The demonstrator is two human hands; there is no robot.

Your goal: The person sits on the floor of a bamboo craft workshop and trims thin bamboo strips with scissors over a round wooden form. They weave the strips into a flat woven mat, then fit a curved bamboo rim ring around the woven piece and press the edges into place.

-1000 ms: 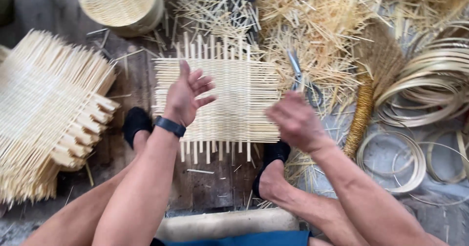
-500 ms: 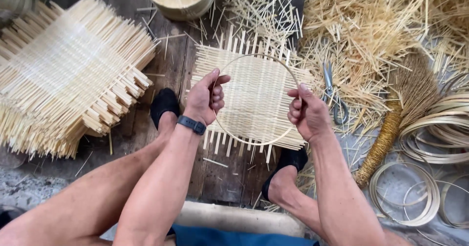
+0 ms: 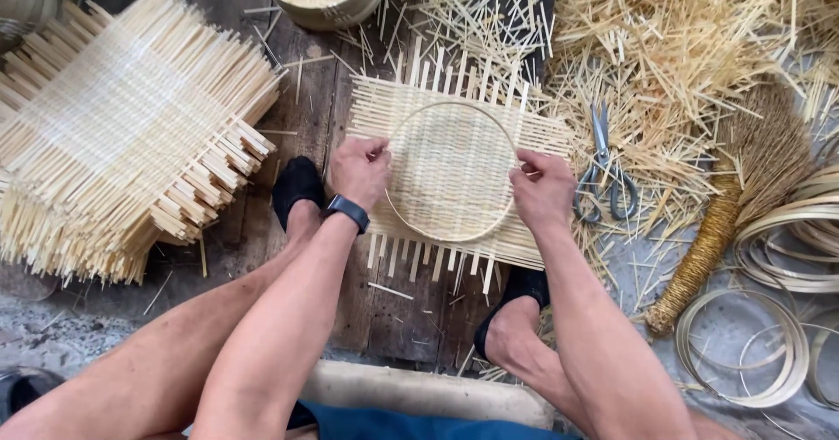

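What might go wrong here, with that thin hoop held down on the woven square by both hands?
The hoop is pinched only at its two sides by the left hand and right hand, so it might spring or slide off centre on the woven mat. The mat's loose strip ends stick out near the fingers and could prick or splinter. The scissors lie close beside the right hand among offcuts, easy to knock.

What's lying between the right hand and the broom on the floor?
In the head view, a pair of scissors lies on scattered bamboo scraps between the right hand and the broom.
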